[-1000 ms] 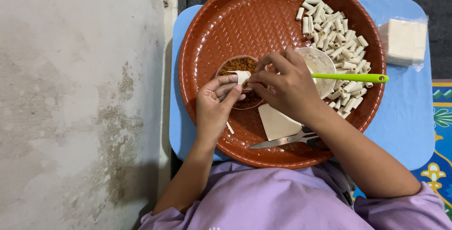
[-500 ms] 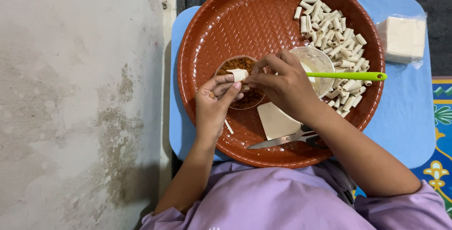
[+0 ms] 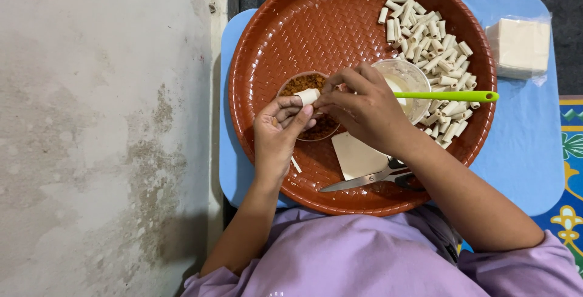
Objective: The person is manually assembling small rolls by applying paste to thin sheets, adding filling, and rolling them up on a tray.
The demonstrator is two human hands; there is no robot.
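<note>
While held at frame centre over bowl of brown filling [image 3: 306, 84], small pale roll [image 3: 307, 96] pinched by left hand [image 3: 278, 133] and right hand [image 3: 364, 110] fingertips; finished rolls [image 3: 432, 36] upper right on round brown tray [image 3: 291, 30]; scissors [image 3: 370, 178] below.

A blue table [image 3: 522, 151] fills the right of the frame. A round brown tray [image 3: 291, 23] sits at its centre. A clear bag of white sheets [image 3: 519, 48] lies at upper right.
</note>
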